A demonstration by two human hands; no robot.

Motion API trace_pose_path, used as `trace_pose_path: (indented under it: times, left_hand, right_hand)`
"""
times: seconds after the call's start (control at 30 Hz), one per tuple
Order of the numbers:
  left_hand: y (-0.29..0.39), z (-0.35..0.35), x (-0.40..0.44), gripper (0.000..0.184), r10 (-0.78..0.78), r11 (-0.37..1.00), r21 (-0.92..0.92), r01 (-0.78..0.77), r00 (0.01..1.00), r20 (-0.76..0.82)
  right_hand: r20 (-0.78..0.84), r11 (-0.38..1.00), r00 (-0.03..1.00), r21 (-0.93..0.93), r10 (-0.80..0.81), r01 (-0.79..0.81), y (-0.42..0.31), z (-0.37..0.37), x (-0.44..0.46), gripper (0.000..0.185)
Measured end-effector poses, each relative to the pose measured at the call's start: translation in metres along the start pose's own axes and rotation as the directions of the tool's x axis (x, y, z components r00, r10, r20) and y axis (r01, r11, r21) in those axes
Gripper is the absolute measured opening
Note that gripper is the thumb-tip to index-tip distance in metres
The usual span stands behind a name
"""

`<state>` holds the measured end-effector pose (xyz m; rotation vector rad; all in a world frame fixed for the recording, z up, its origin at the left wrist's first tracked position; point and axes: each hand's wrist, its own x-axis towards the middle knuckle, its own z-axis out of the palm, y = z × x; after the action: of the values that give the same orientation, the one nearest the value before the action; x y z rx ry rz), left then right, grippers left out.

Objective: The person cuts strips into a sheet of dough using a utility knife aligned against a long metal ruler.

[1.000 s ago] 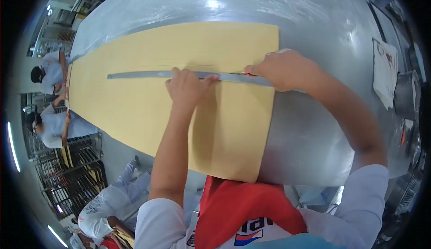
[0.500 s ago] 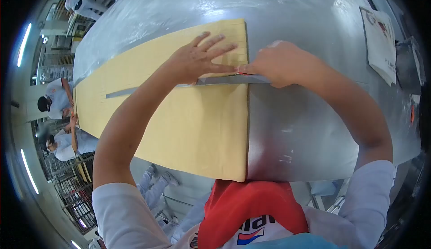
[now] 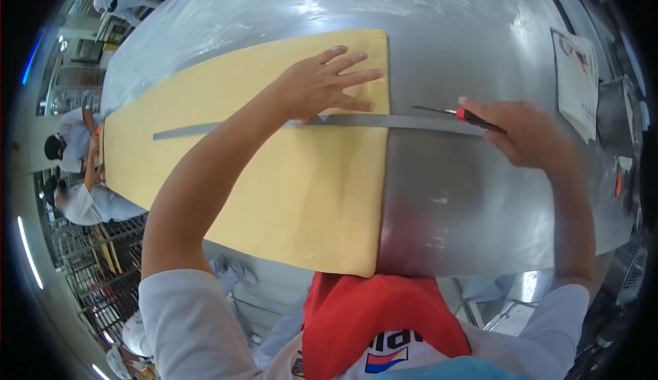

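A long, thick yellow sheet that looks like dough (image 3: pixel 295 209) lies on the metal table. A long metal ruler (image 3: pixel 425 122) rests across it, its right end running past the sheet's edge. My left hand (image 3: pixel 322 82) is spread flat on the sheet, with its thumb side over the ruler. Off the sheet to the right, my right hand (image 3: pixel 528 130) grips a small knife (image 3: pixel 469 115) with a red and black handle. Its thin blade points left, just above the ruler's right part. My left forearm hides part of the ruler.
The shiny metal table (image 3: pixel 466 202) extends around the sheet. A printed white bag (image 3: pixel 574 82) lies at the right, with an orange-handled tool (image 3: pixel 618 181) near the edge. Two co-workers (image 3: pixel 75 133) stand at the sheet's far left end. A rack (image 3: pixel 103 263) stands below them.
My right hand has moved right with the knife, from beside my left thumb to beyond the sheet's edge. My left hand stays spread on the sheet.
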<state>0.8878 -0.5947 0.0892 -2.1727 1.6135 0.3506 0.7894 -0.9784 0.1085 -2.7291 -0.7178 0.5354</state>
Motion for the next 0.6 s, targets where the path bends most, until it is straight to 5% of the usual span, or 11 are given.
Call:
trace_pose_path:
  times: [0.13, 0.2, 0.23, 0.3, 0.4, 0.5, 0.6]
  left_hand:
    - [0.003, 0.032, -0.032, 0.087, -0.187, 0.981, -0.074, 0.179, 0.977, -0.107]
    - [0.006, 0.065, -0.065, 0.058, -0.445, 0.862, -0.356, 0.359, 0.874, -0.194]
    - [0.011, 0.09, -0.083, 0.058, -0.495, 0.841, -0.343, 0.418, 0.851, -0.176]
    - [0.023, 0.136, -0.119, 0.039, -0.618, 0.698, -0.64, 0.321, 0.721, -0.313]
    - [0.036, 0.172, -0.173, 0.035, -0.788, 0.565, -0.734, 0.376, 0.509, -0.346]
    - [0.031, 0.202, -0.22, 0.034, -0.852, 0.492, -0.794, 0.357, 0.385, -0.355]
    - [0.016, 0.212, -0.231, 0.031, -0.843, 0.506, -0.801, 0.319, 0.378, -0.382]
  right_hand:
    - [-0.177, 0.987, 0.983, 0.162, 0.043, -0.014, -0.008, 0.054, 0.027, 0.035]
    - [-0.226, 0.984, 0.972, 0.178, 0.06, -0.019, -0.018, 0.077, 0.048, 0.03]
    - [-0.279, 0.977, 0.959, 0.215, 0.055, 0.006, -0.022, 0.091, 0.055, 0.031]
    - [-0.424, 0.982, 0.904, 0.137, -0.064, 0.134, -0.014, 0.118, 0.063, 0.034]
    - [-0.307, 0.975, 0.94, 0.205, 0.151, -0.089, -0.023, 0.125, 0.067, 0.034]
    - [-0.328, 0.985, 0.935, 0.143, 0.136, -0.093, -0.022, 0.123, 0.074, 0.033]
    - [-0.35, 0.995, 0.932, 0.076, 0.09, -0.068, -0.006, 0.121, 0.079, 0.032]
